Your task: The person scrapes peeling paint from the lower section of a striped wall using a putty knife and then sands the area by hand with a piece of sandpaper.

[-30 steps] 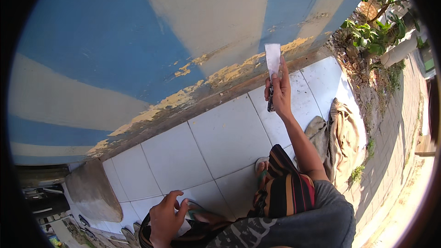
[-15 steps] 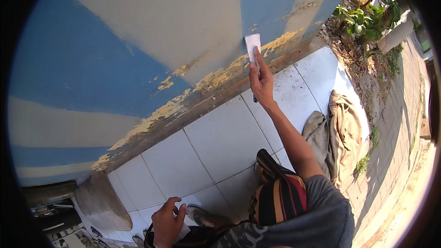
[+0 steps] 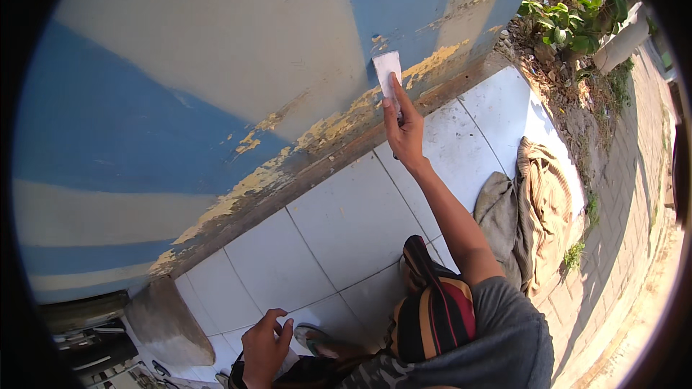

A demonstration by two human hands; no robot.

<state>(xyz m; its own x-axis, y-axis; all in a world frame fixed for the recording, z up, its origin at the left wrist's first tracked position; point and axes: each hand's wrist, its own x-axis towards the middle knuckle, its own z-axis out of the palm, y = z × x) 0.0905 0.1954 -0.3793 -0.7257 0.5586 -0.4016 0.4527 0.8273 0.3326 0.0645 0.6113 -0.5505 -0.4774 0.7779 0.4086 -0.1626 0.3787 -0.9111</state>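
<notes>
Scraper (image 3: 387, 68), pale flat blade, was up at the wall (image 3: 202, 50), on a blue stripe just above the peeling band (image 3: 328, 128); couldn't tell if the blade edge touched. R hand (image 3: 406, 130) gripped it, index finger laid along the blade, thumb on the other side, handle mostly hidden. L hand (image 3: 265, 349) was released, fingers loosely curled, well apart from the wall, low in frame nr the person's lap.

Wall surface: painted in wide blue & greyish-cream stripes, w/ paint flaked to a yellowish layer in a ragged diagonal strip nr the bottom; smaller chipped spots above it. Brownish base ledge (image 3: 331, 164) ran under that, dusty-looking. Floor of big white tiles (image 3: 346, 209), dark grout lines, specks of debris toward the R end.

R of the tiles: grey cloth (image 3: 499, 212) & tan striped cloth (image 3: 544, 209) lay crumpled side by side, touching. Beyond, leafy plants (image 3: 577, 25) over dry soil, then sunlit paving (image 3: 613, 223) w/ shadows. Lower L: brown slab (image 3: 166, 320) on the floor, dark clutter (image 3: 94, 346) past it, too small to ID. Person wore a grey sleeve (image 3: 504, 317), striped fabric (image 3: 432, 317) over the knee.
</notes>
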